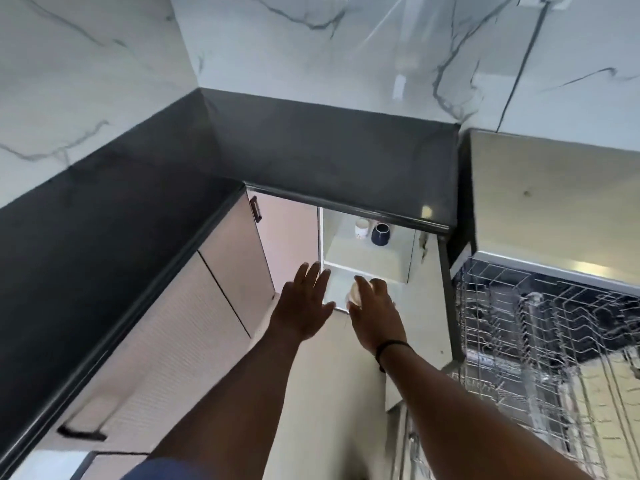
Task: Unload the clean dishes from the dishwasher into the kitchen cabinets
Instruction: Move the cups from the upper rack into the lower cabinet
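The fingers of the right hand are curled round a small pale cup, gripping it from above so that only part of its rounded side shows past the knuckles. The cup is held just in front of the lower shelf of an open cabinet, not set down on it. A dark band circles the right wrist.

Just to the left, the left hand is held flat with its fingers straight and slightly spread, holding nothing; its fingertips lie over the cabinet's left edge, though whether they touch it cannot be told.

Deeper in the cabinet, on the upper shelf, stand a white cup and a dark blue cup, side by side and close together. The cabinet sits under a dark counter that runs round a corner, with pale cabinet doors along the left side and a marbled wall behind.

To the right, the dishwasher is open, and its wire rack is pulled out beside the right forearm.
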